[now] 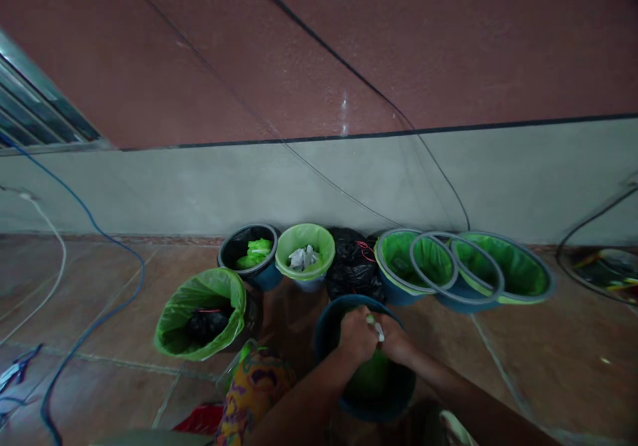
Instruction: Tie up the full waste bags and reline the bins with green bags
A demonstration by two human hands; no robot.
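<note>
A dark blue bucket (323, 323) stands on the floor in front of me. Inside it hangs or rests a green plastic bag (369, 374), its lower part in shadow. My left hand (357, 334) and my right hand (397, 341) meet over the bucket's opening, both closed on the gathered top of that bag. Between them a small green and whitish end sticks out. Most of the fingertips are hidden by the backs of the hands.
Green-lined bins (202, 286) (305, 233) stand left of the bucket, beside a black-lined bin (249, 233). Black garbage bags (349, 260) sit by the wall. Further green-lined bins (518, 266) with a loose grey ring (493, 266) are at right. A blue hose (90, 326) crosses the floor.
</note>
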